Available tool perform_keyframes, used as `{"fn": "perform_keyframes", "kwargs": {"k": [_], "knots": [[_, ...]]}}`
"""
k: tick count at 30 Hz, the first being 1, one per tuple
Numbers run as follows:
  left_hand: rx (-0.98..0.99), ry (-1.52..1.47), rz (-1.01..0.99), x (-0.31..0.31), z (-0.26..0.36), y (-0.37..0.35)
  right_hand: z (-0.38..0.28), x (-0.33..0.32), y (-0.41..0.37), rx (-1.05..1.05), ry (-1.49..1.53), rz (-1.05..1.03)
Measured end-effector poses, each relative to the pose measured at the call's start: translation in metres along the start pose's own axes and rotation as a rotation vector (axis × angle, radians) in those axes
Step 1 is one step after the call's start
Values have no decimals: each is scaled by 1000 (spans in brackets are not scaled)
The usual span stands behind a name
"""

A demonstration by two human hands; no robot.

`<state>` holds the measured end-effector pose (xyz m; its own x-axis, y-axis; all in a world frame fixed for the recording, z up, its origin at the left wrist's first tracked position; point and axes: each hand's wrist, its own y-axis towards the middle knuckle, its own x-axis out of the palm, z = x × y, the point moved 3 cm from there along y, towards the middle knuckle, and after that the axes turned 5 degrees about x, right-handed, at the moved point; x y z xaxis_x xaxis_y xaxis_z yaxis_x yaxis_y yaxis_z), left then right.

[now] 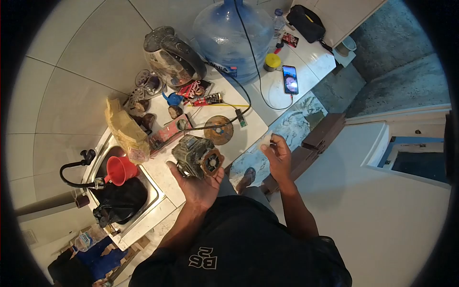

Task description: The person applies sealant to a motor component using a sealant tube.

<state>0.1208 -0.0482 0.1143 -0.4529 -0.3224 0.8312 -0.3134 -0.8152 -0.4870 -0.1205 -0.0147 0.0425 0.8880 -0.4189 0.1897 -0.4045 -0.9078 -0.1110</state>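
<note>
Left hand: palm up, cupped beneath the motor, thumb at its left side; uneven weight could tip it from this cradle.
Motor: in that palm, by the near edge of the worktop; its grimy casing could slip and drop.
Right hand: apart from the motor, fingers curled toward the thumb; whether they pinch something small, I cannot tell.
Cable: looped beyond the motor; a bump could snag it.
Phone: far right, near the edge; a knock could topple it.
</note>
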Motion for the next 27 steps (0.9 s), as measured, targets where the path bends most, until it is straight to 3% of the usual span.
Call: {"fn": "perform_keyframes", "kwargs": {"k": [1, 4, 5, 7, 9, 11, 15, 17, 21, 27], "knots": [[10, 7, 5, -2, 4, 0, 7, 2, 5, 4, 10, -7], [370, 188, 22, -10, 26, 3, 5, 12, 17, -241, -485, 171], [376, 192, 27, -12, 27, 4, 8, 14, 23, -238, -478, 165], [599, 401, 28, -10, 36, 2, 13, 16, 30, -438, -684, 195], [673, 423, 37, -43, 45, 8, 22, 16, 35, -458, -719, 190], [750, 698, -75, -54, 52, 8, 27, 15, 37, -482, -757, 187], [799, 722, 30, -49, 47, 12, 29, 16, 35, -490, -756, 183], [808, 877, 31, -44, 41, 14, 26, 18, 34, -478, -713, 188], [775, 1033, -88, -43, 38, 34, 24, 17, 34, -497, -736, 171], [677, 992, -208, -38, 33, 68, 20, 14, 33, -497, -722, 135]]}}
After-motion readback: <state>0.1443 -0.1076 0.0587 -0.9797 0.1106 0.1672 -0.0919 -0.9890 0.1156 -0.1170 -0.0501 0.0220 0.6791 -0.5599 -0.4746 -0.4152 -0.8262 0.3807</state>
